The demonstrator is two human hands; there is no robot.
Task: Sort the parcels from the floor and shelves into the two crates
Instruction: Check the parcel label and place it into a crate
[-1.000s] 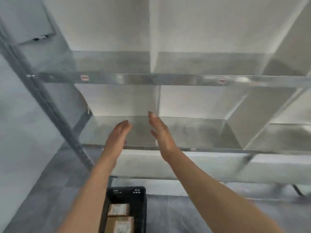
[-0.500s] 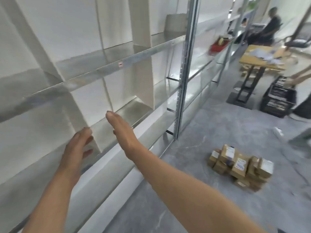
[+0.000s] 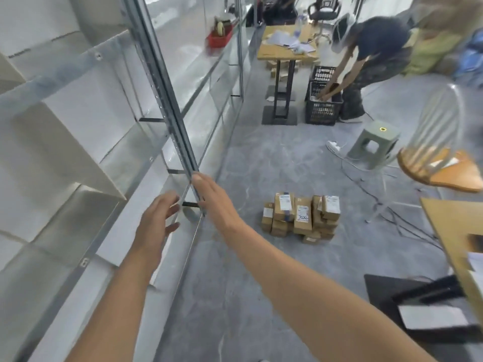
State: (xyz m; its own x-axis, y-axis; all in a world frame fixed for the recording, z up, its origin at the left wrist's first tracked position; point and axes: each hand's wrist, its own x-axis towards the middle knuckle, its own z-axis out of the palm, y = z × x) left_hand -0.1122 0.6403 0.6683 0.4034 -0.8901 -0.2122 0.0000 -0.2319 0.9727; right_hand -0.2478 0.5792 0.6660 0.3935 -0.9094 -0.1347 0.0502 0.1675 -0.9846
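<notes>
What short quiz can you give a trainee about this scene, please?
1. True or false: the left hand and the right hand both hold nothing.
2. Where does the pile of parcels lie? A: on the grey floor; B: on a metal shelf; C: on the wooden table.
3. Fill in: the other person bends over a ___ crate.
Key: 1 true; 2 A; 3 black.
</notes>
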